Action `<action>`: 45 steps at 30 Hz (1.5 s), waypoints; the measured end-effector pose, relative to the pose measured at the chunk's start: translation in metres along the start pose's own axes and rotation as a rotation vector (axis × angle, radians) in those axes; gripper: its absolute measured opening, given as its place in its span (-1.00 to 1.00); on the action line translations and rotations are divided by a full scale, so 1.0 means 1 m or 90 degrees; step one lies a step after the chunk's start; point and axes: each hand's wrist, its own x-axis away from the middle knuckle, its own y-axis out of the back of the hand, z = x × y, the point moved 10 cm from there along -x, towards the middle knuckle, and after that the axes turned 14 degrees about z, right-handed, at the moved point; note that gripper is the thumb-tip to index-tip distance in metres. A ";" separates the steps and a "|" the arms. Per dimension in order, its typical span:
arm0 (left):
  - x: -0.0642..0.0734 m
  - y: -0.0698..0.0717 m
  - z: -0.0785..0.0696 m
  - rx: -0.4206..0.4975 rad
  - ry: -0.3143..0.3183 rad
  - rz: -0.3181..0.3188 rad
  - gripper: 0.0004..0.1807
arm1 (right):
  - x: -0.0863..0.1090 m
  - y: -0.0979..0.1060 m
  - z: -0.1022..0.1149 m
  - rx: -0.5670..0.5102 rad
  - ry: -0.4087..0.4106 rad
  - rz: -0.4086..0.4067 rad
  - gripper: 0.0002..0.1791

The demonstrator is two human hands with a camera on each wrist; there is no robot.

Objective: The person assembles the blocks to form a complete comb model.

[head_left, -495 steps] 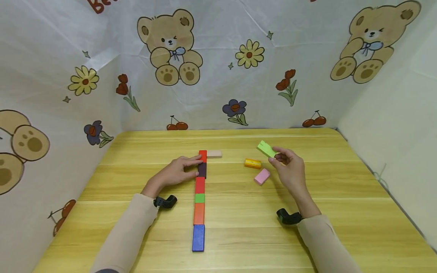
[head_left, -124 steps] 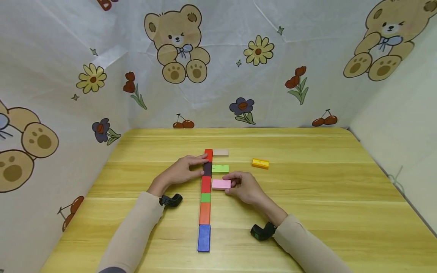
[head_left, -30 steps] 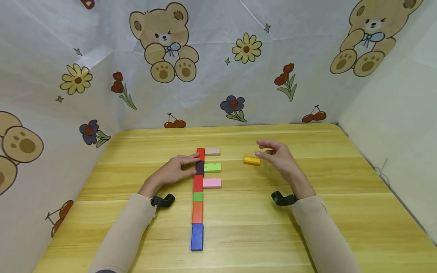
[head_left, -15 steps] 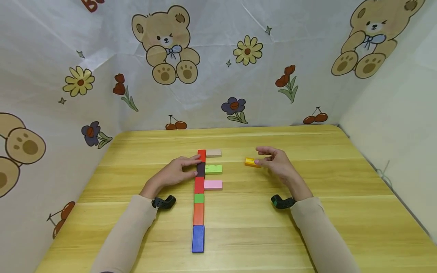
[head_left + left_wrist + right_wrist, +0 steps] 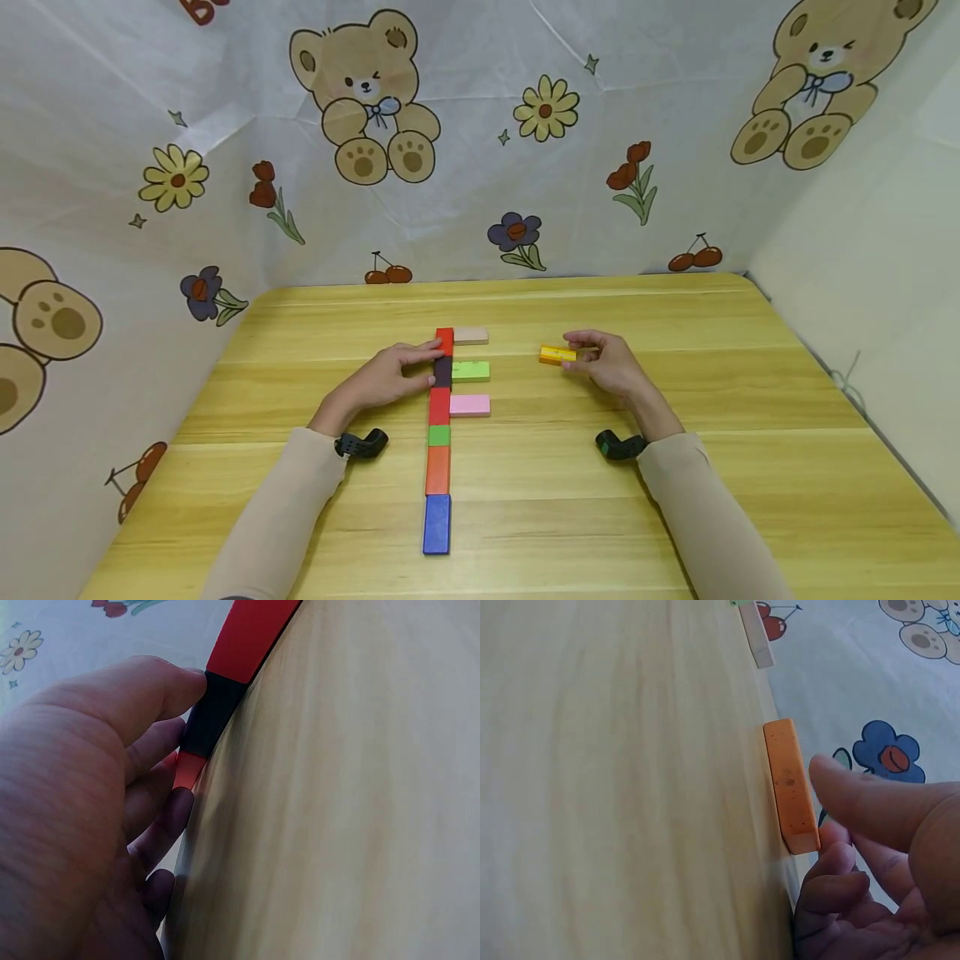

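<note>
My left hand (image 5: 381,379) rests its fingertips on the far red block (image 5: 446,333) and the dark block (image 5: 444,372) of a straight column. In the left wrist view its thumb touches the dark block's side (image 5: 214,712). My right hand (image 5: 617,365) is at the right end of a yellow-orange block (image 5: 553,354), thumb and forefinger parted around that end. The right wrist view has this orange block (image 5: 787,780) lying on the table, with a gap between it and the thumb. Beige (image 5: 471,336), light green (image 5: 471,372) and pink blocks (image 5: 470,406) stick out rightward from the column.
Nearer in the column follow a red (image 5: 439,406), a green (image 5: 438,435), an orange (image 5: 438,469) and a blue block (image 5: 437,524). The wooden table (image 5: 600,533) meets a patterned cloth (image 5: 465,200) at its far edge.
The light green and pink blocks have been set against the column. My right hand has since moved to the yellow-orange block and lowered around its right end. The left hand stays put.
</note>
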 end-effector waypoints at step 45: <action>0.001 0.001 -0.004 0.005 -0.007 0.002 -0.41 | 0.002 -0.001 0.002 0.093 -0.015 -0.004 -0.63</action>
